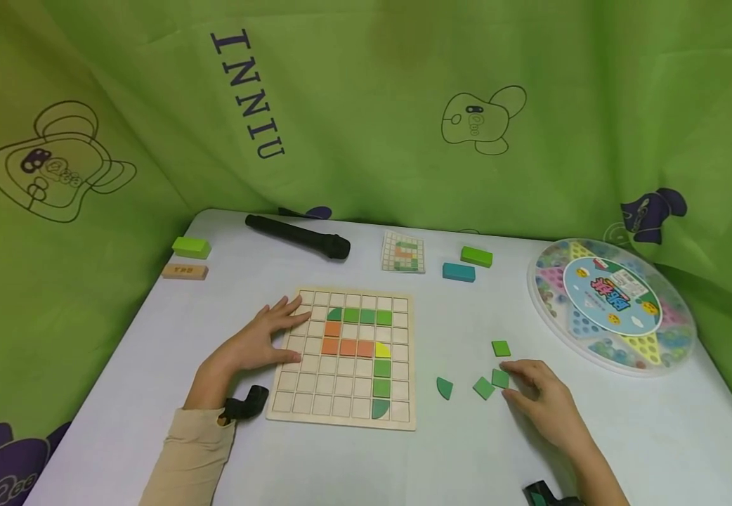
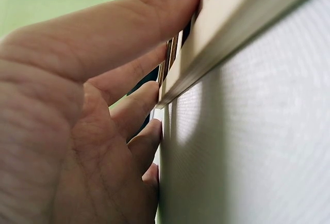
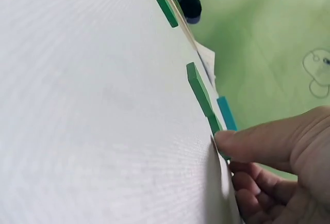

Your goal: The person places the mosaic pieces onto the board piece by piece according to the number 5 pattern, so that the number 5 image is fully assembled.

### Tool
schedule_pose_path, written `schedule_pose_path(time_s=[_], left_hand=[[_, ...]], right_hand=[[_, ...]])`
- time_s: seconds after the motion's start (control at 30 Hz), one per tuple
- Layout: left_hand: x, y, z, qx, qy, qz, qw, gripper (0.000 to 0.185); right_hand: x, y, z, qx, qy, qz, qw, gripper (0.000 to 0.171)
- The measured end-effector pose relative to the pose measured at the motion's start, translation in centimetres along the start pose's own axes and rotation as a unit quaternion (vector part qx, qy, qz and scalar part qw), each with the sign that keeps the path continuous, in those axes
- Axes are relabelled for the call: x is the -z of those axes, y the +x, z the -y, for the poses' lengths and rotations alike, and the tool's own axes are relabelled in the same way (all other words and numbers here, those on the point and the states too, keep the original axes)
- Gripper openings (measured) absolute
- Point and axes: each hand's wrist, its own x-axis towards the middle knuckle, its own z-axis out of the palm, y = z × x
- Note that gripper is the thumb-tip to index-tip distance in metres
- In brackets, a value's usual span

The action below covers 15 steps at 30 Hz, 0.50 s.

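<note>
While the left hand [image 1: 258,344] lies flat with straight fingers on the left edge of the grid board [image 1: 343,414], the right hand [image 1: 546,397] touches a green square tile [image 1: 500,378] near the table's right side, fingertips on it, not clearly pinching; the tile lies just left of this hand.

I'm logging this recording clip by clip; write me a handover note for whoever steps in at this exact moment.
Left hand: open, fingers flat on the left edge of the grid board, steadying it.
Right hand: fingertips touching a green square tile on the table; grip unclear.
Loose pieces: two more green squares and a green quarter-round, right of the board.
Done: green, orange and yellow tiles already sit in the board.
Left: compare with the pattern card; the loose pieces are likely still to place.
</note>
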Motion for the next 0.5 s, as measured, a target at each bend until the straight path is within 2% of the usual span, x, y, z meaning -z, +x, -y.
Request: schedule_pose_path(time_s=[0.13, 0.3, 0.4, 0.5], left_hand=[[0.0, -0.1, 0.0, -0.002, -0.003, -0.004, 1.0, 0.078], [-0.1, -0.1, 0.1, 0.003, -0.004, 0.001, 1.0, 0.079], [-0.1, -0.1, 0.1, 0.006, -0.003, 0.002, 1.0, 0.079], [-0.1, -0.2, 0.1, 0.009, -0.003, 0.001, 1.0, 0.079]], right_hand=[[-0.3, 0.2, -0.3, 0.022, -0.01, -0.008, 1.0, 0.03], [-0.3, 0.0, 0.2, 0.011, -0.027, -0.025, 0.999, 0.029], [-0.4, 0.0, 1.2, 0.022, -0.015, -0.031, 0.999, 0.032], [-0.8, 0.1, 2.8, 0.05, 0.0, -0.024, 0.998, 0.034]])
